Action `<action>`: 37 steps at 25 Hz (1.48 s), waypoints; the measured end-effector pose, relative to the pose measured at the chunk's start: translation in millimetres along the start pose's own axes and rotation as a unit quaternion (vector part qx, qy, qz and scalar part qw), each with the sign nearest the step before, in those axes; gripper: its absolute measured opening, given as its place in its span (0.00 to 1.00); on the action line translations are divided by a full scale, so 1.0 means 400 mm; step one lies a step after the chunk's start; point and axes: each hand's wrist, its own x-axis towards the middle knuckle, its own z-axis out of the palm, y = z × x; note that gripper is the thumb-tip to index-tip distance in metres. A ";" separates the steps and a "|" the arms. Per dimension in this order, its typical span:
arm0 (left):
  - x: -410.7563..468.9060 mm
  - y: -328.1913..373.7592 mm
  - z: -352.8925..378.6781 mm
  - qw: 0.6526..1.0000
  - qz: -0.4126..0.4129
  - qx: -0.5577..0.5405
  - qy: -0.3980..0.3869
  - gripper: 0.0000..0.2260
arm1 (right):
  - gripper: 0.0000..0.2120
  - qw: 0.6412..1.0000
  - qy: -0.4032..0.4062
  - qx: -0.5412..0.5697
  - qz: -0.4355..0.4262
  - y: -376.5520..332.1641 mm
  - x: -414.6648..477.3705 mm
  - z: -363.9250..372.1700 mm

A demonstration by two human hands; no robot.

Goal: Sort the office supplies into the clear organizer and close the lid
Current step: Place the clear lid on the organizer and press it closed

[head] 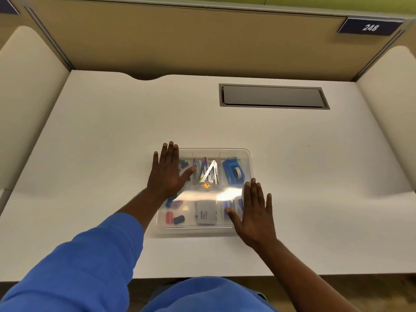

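The clear organizer [244,154] lies on the white desk in front of me with its clear lid [202,194] lying on top. Through the lid I see a blue tape dispenser [233,172], pens and metal clips [209,171], a grey box [206,213], and red and black small items [174,218]. My left hand [166,174] rests flat, fingers spread, on the lid's far left part. My right hand [254,210] lies flat with spread fingers on the lid's near right corner. Neither hand grips anything.
A grey recessed cable hatch [273,96] sits in the desk [101,143] at the back right. Beige partition walls stand at the back and both sides, with a "248" sign [370,27] at the upper right. My blue sleeve covers the near left.
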 end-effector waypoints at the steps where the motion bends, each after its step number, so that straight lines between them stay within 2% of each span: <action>1: 0.002 0.003 -0.009 1.000 -0.002 -0.002 -0.002 0.44 | 0.44 1.000 -0.001 0.001 -0.001 -0.003 -0.004 -0.004; 7: -0.069 0.039 -0.060 0.997 0.008 -0.057 0.054 0.42 | 0.44 1.000 0.008 -0.004 -0.002 0.003 0.084 -0.061; 14: -0.239 0.049 0.008 1.000 -0.002 -0.011 -0.004 0.45 | 0.45 0.999 -0.046 0.002 -0.011 0.014 0.244 -0.071; 29: -0.246 0.057 0.012 1.000 -0.002 -0.025 0.015 0.46 | 0.47 0.999 -0.041 0.006 -0.004 0.024 0.254 -0.043; 34: -0.211 0.053 -0.022 0.998 -0.002 -0.029 0.047 0.47 | 0.47 1.000 0.015 -0.012 -0.022 0.014 0.238 -0.055; 37: -0.159 0.049 -0.053 0.998 0.001 -0.006 0.057 0.48 | 0.47 0.999 0.016 -0.018 -0.020 0.008 0.227 -0.063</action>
